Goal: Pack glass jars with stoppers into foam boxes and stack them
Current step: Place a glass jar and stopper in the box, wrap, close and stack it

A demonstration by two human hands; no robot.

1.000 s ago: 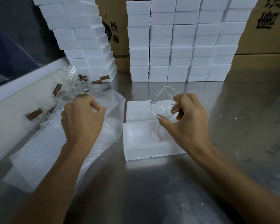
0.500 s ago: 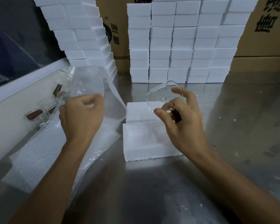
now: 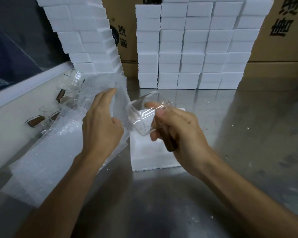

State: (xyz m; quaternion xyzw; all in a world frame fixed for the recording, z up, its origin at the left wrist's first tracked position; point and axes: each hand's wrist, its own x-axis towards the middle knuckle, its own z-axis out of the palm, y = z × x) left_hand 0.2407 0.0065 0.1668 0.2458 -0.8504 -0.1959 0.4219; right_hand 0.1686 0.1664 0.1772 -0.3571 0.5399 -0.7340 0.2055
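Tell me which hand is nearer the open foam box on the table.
Right. The right hand holds a glass jar directly above the open foam box; the left hand is off to its left, against the bubble wrap.

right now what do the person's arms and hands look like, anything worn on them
Both arms are bare from the bottom of the frame up to the hands: no sleeves, no gloves. The left hand and the right hand show no rings, and neither wrist carries a watch or band. The nails look short and plain, though motion blur on the right hand makes the fine detail hard to read.
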